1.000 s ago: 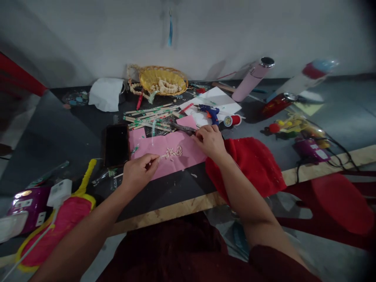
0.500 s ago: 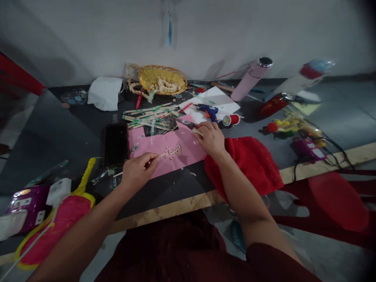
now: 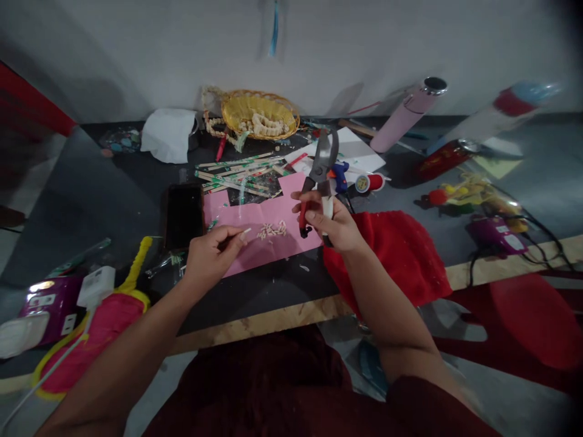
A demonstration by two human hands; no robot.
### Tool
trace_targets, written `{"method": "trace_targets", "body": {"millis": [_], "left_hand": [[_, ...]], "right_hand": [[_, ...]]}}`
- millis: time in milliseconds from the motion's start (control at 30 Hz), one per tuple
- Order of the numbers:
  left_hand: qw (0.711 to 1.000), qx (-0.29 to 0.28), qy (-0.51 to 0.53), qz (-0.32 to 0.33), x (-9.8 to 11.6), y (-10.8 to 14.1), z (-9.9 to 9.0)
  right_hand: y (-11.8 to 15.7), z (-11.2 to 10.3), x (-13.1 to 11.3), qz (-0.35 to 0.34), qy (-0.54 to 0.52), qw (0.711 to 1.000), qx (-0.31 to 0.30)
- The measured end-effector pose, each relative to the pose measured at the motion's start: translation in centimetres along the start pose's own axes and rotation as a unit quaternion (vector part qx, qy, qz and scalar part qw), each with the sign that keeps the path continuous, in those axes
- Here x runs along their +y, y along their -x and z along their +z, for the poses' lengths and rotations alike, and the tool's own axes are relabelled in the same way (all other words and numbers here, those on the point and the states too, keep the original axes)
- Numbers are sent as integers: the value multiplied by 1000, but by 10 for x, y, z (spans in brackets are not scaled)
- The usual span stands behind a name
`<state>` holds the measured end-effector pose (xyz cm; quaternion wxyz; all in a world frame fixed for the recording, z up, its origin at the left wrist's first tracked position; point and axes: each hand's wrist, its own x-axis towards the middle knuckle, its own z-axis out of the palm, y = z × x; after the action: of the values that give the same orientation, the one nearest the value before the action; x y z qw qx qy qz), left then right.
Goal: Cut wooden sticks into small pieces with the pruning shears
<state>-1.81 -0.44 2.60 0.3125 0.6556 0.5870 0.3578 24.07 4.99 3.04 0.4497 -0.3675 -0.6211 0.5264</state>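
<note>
My left hand (image 3: 215, 250) pinches a thin pale stick (image 3: 246, 231), its tip poking out past the fingertips over the pink paper (image 3: 246, 213). In my right hand (image 3: 334, 221) is a pair of shears (image 3: 314, 173) with dark blades and red on one handle, the blades raised, parted and pointing away from me. A small white piece (image 3: 327, 206) also lies against the fingers of that hand. Between the hands, a pile of short pale pieces (image 3: 272, 230) rests on the pink paper.
Behind the paper lie wrapped sticks (image 3: 237, 173), a yellow basket (image 3: 259, 112) and a blue glue gun (image 3: 339, 176). A phone (image 3: 184, 216) sits left; red thread (image 3: 370, 182) and red cloth (image 3: 392, 258) are right. A pink flask (image 3: 407, 115) stands at the back.
My right hand has lifted the shears off the table and turned them upright. My left hand stays low beside the pile, still pinching the stick. The camera view has shifted slightly.
</note>
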Motion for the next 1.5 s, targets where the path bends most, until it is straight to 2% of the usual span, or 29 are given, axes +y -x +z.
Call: {"method": "trace_targets", "body": {"millis": [67, 167, 267, 367, 767, 933, 1233, 1500], "left_hand": [[999, 6, 39, -25, 5, 0, -3], [989, 34, 130, -66, 7, -4, -7], [969, 63, 224, -82, 3, -8, -10], [958, 71, 265, -80, 1, -11, -11], [973, 25, 222, -53, 4, -3, -5], [979, 8, 198, -47, 5, -2, -7], [982, 9, 180, -49, 9, -1, -7], [987, 9, 153, -46, 11, -1, -10]], "right_hand": [[1, 2, 2, -70, 151, 986, -23], [3, 8, 5, -135, 364, 920, -57], [6, 20, 9, -120, 484, 862, -93], [10, 30, 12, -107, 523, 838, -112], [14, 42, 13, -111, 534, 829, -121], [15, 44, 14, -115, 524, 835, -124], [15, 47, 14, -100, 513, 843, -129], [14, 46, 21, -122, 454, 876, -102]]}}
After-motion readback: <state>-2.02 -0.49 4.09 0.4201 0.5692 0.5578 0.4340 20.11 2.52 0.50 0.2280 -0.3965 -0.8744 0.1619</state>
